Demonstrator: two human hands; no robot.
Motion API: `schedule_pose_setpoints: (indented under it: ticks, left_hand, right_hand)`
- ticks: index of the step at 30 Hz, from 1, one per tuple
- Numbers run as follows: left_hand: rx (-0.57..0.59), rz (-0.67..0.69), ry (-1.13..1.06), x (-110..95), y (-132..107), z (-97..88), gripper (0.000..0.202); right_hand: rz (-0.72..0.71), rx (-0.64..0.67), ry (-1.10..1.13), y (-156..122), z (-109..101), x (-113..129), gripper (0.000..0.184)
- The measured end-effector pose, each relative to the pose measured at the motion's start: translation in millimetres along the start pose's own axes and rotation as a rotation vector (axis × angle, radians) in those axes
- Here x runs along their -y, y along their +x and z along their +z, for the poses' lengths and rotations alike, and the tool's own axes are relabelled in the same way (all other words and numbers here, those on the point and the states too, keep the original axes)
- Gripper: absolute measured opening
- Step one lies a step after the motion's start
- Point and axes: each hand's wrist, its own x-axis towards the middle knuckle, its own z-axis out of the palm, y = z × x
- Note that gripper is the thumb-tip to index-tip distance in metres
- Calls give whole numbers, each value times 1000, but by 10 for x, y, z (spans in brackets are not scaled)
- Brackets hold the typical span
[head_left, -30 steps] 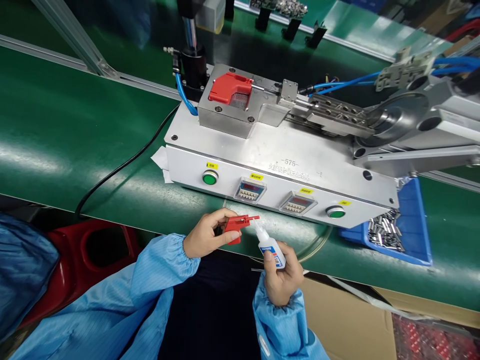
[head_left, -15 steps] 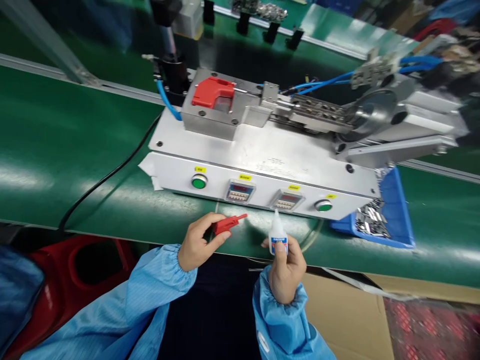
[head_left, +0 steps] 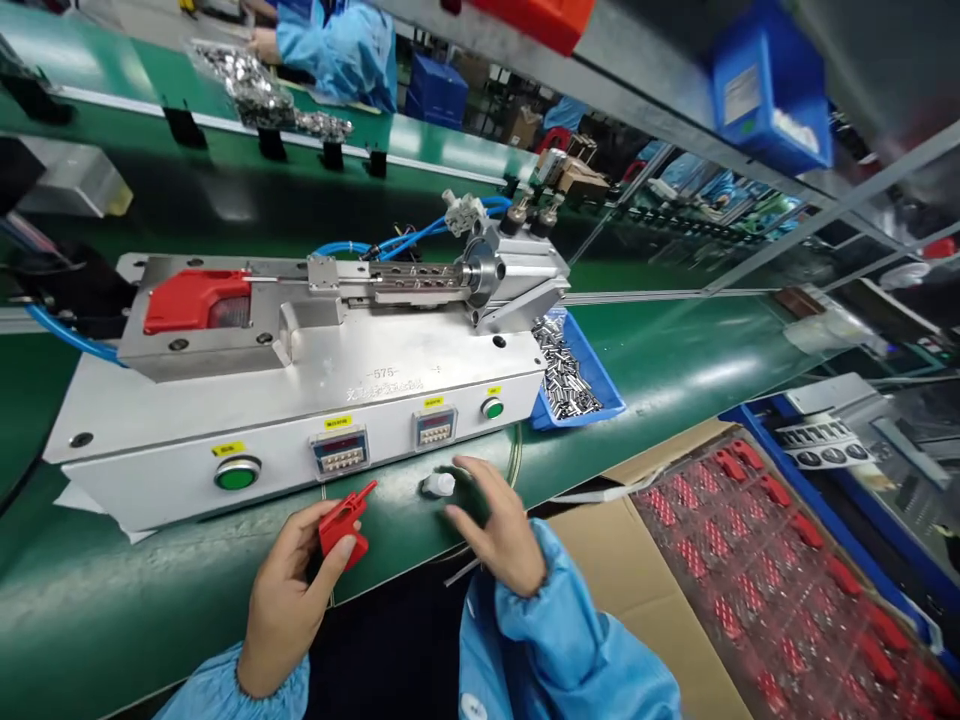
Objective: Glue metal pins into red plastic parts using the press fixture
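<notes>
My left hand (head_left: 289, 590) is closed round a small red plastic part (head_left: 343, 525), held just above the near edge of the green belt (head_left: 135, 590). My right hand (head_left: 491, 525) hovers with its fingers spread and empty, right beside a small white glue bottle (head_left: 439, 485) lying on the belt. Both are in front of a silver press machine (head_left: 300, 400), whose metal fixture at the left holds another red part (head_left: 195, 298).
A blue tray of small metal pins (head_left: 570, 375) sits right of the machine. A cardboard box with rows of red parts (head_left: 750, 580) lies at the lower right. A black hose and blue air lines (head_left: 390, 240) run behind. Another person in blue (head_left: 330, 45) works across the far belt.
My right hand has put the glue bottle down on the belt and opened. The view has swung to the right, and my left hand still holds the red part.
</notes>
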Motion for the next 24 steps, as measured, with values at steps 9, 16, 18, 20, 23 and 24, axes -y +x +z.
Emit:
schedule_pose_setpoints:
  ticks: [9, 16, 18, 20, 23, 24]
  left_hand:
    - [114, 37, -21, 54, 32, 15, 47]
    - [107, 88, -37, 42, 58, 64, 46]
    - [126, 85, -55, 35, 65, 68, 45]
    - [138, 79, -66, 21, 72, 70, 45]
    - [149, 81, -41, -3, 82, 71, 43]
    - [158, 82, -33, -9, 83, 70, 42]
  right_hand:
    - [304, 39, -659, 1256, -1401, -644, 25]
    - [493, 178, -830, 1733, -1303, -1259, 21]
    - [489, 194, -844, 1748, -1319, -1336, 20]
    - [474, 189, -838, 1770, -1361, -1385, 19]
    - [427, 143, -791, 1800, -1425, -1391, 21]
    - [404, 116, -765, 1797, -1440, -1373, 24]
